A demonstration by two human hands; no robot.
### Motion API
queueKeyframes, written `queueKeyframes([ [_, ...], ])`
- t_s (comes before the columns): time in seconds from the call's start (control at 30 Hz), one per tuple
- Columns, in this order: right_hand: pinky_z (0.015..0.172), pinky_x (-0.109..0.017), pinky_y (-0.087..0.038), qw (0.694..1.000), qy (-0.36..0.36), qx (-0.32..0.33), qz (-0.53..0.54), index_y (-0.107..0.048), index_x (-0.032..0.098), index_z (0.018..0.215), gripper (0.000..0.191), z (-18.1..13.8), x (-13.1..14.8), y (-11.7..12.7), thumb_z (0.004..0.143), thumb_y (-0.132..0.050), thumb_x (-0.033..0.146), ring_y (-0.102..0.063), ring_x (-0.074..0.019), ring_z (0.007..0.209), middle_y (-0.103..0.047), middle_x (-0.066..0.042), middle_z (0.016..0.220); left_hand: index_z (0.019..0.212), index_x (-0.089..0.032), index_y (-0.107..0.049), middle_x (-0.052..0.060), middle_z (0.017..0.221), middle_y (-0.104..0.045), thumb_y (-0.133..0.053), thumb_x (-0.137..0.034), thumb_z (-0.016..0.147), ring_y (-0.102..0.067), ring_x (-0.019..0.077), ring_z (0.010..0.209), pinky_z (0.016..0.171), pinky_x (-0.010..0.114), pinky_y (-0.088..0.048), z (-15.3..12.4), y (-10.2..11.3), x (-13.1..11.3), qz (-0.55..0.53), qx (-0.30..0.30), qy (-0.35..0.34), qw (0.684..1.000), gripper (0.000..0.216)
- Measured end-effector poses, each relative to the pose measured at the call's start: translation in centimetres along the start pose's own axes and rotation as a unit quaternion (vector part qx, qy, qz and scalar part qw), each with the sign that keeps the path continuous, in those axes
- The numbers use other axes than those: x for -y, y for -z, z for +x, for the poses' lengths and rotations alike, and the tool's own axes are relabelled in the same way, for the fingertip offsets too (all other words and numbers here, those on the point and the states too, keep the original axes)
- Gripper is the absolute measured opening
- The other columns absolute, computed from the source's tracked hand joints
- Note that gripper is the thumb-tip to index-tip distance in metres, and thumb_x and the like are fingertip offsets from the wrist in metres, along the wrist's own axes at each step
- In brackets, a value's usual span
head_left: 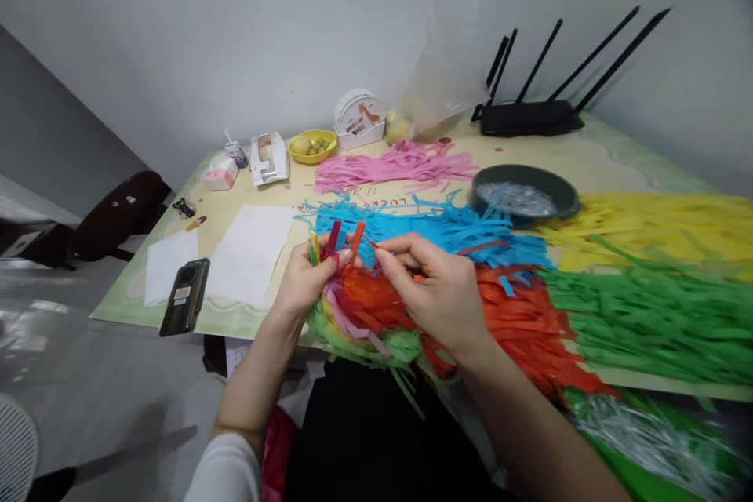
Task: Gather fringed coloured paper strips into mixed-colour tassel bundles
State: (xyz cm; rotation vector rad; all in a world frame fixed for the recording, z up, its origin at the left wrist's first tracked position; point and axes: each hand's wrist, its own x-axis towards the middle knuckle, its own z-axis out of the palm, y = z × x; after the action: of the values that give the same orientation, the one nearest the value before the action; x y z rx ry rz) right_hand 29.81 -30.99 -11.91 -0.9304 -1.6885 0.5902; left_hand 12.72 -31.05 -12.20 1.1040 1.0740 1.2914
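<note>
My left hand [311, 274] is closed around a bundle of coloured paper strips [347, 318], whose yellow, dark red, blue and orange ends poke up above the fingers. The pink, yellow and green lengths of the bundle hang below, over the table edge. Beside it, my right hand [435, 290] pinches a thin red strand [370, 241] that runs toward the bundle; its exact kind is hard to make out. Under and behind the hands lie piles of blue strips [412, 223] and red strips [518, 321].
Pink strips [394, 169], yellow strips [659, 223] and green strips [664, 321] lie around. A dark round tray [570, 200] holds clear plastic pieces. At the back stands a black router [529, 119]. White paper [250, 251] and a phone [184, 296] are at left; a yellow fruit bowl [311, 158] sits behind.
</note>
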Motion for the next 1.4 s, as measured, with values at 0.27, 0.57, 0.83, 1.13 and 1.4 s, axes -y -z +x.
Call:
queueKeyframes([
  [0.27, 0.047, -0.022, -0.035, 0.999, -0.030, 0.035, -0.011, -0.063, 0.019, 0.081, 0.014, 0.0, 0.1, 0.3, 0.091, -0.056, 0.026, -0.049, -0.0089, 0.044, -0.061, 0.003, 0.055, 0.087, -0.012, -0.074, 0.004, 0.073, -0.073, -0.075, -0.035, 0.075, -0.067, 0.0159, 0.070, 0.067, 0.024, -0.051, -0.5, 0.0, 0.0, 0.099, 0.004, -0.042, 0.994, 0.026],
  [0.57, 0.054, -0.025, -0.049, 0.933, -0.185, 0.193, 0.239, -0.063, 0.016, 0.096, 0.031, 1.2, -2.1, 0.8, 0.086, -0.061, 0.046, -0.061, -0.0133, 0.052, -0.069, -0.003, 0.066, 0.082, -0.017, -0.077, 0.005, 0.081, -0.073, -0.062, -0.017, 0.079, -0.063, 0.0163, 0.076, 0.072, 0.026, -0.048, -0.6, -0.1, -0.4, 0.316, 0.050, -0.140, 0.937, 0.015],
  [0.83, 0.063, -0.025, -0.045, 0.978, -0.113, 0.059, 0.162, -0.061, 0.018, 0.075, 0.022, 2.4, -4.4, -0.4, 0.080, -0.066, 0.039, -0.057, -0.0134, 0.072, -0.061, -0.002, 0.077, 0.083, -0.021, -0.077, 0.003, 0.086, -0.075, -0.056, -0.011, 0.076, -0.063, 0.0186, 0.081, 0.080, 0.029, -0.047, 1.0, -0.7, 0.1, 0.384, 0.053, -0.147, 0.910, 0.024],
  [1.13, 0.038, -0.023, -0.019, 0.875, -0.156, -0.265, 0.375, -0.051, 0.025, 0.075, 0.021, 7.4, -6.7, 8.3, 0.082, -0.070, 0.022, -0.034, -0.0056, 0.041, -0.057, 0.004, 0.062, 0.087, -0.018, -0.074, 0.003, 0.092, -0.075, -0.050, -0.009, 0.072, -0.065, 0.0200, 0.087, 0.082, 0.030, -0.047, 4.1, 3.2, 0.2, 0.497, 0.092, -0.126, 0.853, 0.030],
  [1.4, 0.051, -0.032, -0.029, 0.916, -0.064, -0.304, 0.254, -0.064, 0.027, 0.070, 0.024, 8.2, -4.6, 11.6, 0.089, -0.055, 0.016, -0.050, -0.0033, 0.046, -0.060, 0.011, 0.053, 0.100, -0.021, -0.075, 0.007, 0.097, -0.076, -0.053, -0.006, 0.074, -0.064, 0.0252, 0.094, 0.090, 0.037, -0.046, 5.5, 1.3, -0.8, 0.567, 0.155, -0.195, 0.785, 0.038],
])
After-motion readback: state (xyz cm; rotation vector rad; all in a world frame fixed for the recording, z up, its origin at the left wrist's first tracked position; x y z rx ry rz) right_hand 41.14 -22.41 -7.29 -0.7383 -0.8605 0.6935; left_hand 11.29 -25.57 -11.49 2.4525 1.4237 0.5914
